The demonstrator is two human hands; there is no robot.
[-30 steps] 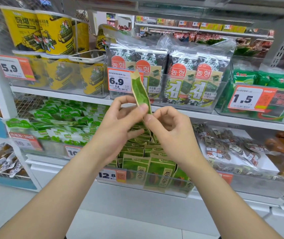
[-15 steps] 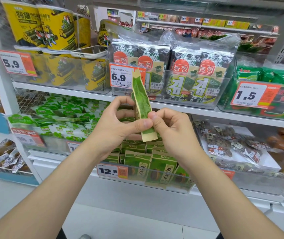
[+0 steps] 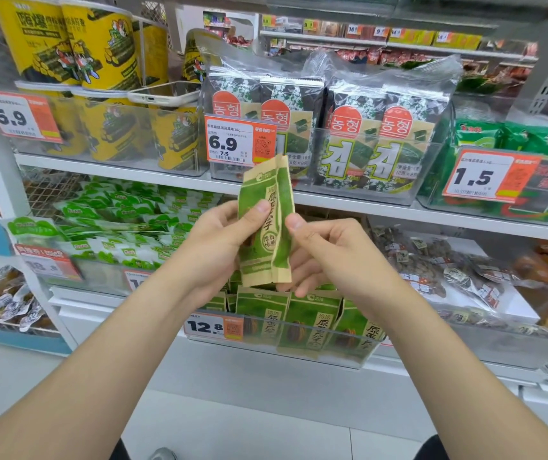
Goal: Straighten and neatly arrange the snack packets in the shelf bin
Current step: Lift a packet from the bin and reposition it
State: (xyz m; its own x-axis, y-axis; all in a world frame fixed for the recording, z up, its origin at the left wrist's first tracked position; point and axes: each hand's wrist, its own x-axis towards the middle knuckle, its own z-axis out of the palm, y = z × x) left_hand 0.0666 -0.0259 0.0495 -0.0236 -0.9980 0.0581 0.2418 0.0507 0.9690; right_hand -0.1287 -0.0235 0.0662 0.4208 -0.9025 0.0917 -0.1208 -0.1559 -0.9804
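Note:
A green and tan snack packet point(image 3: 267, 220) stands upright in front of me, its printed face turned towards me. My left hand point(image 3: 219, 250) grips its left edge, thumb across the front. My right hand point(image 3: 329, 254) holds its right edge, thumb on the front and fingers behind. Below my hands a clear shelf bin point(image 3: 299, 350) holds several matching green packets point(image 3: 312, 323) standing in rows, partly hidden by my hands.
A 12.8 price tag point(image 3: 214, 327) hangs on the bin's front. Left of it lies a bin of pale green packets point(image 3: 116, 224), right of it bagged snacks point(image 3: 432, 263). The shelf above carries yellow tubs point(image 3: 76, 44) and seaweed packs point(image 3: 332, 127).
The packet has turned from edge-on to showing its front face, and it sits lower between my hands. My thumbs have shifted onto its front.

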